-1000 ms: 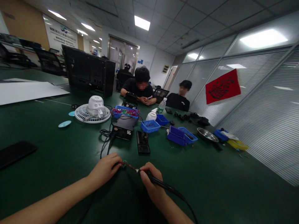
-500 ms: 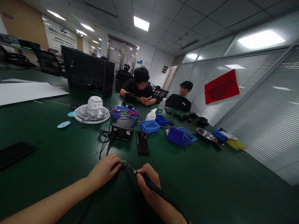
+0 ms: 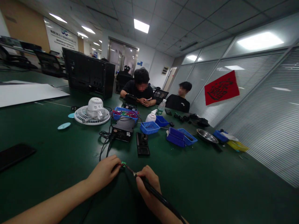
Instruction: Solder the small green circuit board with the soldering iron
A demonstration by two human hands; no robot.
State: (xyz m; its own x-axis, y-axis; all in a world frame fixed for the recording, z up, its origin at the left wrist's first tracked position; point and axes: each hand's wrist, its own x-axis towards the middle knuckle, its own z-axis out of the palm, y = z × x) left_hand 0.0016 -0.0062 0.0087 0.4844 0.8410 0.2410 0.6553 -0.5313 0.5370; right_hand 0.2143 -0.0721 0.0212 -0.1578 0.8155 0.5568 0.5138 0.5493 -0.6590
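Note:
With fingers pinched together, my left hand (image 3: pixel 106 170) holds a small green circuit board (image 3: pixel 123 164) at its edge, low over the green table. Thin reddish wires seem to run between the fingertips and the board. My right hand (image 3: pixel 149 180) is closed like a pen grip around a soldering iron (image 3: pixel 151 189) with a black handle and cable. The iron's thin tip points left and meets or nearly meets the board; exact contact is too small to tell. Beyond my hands stand a black soldering station (image 3: pixel 123 129) and a black iron stand (image 3: pixel 142 144).
Past the station are a blue tray of wires and boards (image 3: pixel 125 114), a white fan part (image 3: pixel 95 112), more blue trays (image 3: pixel 149 127), a bottle (image 3: pixel 161 107) and a metal bowl (image 3: pixel 207 136). A black phone (image 3: pixel 16 155) lies left. Two people sit across the table.
The soldering iron's tip has moved slightly left, closer to the green board. My left hand keeps its hold with hardly any movement, and the view has shifted a little.

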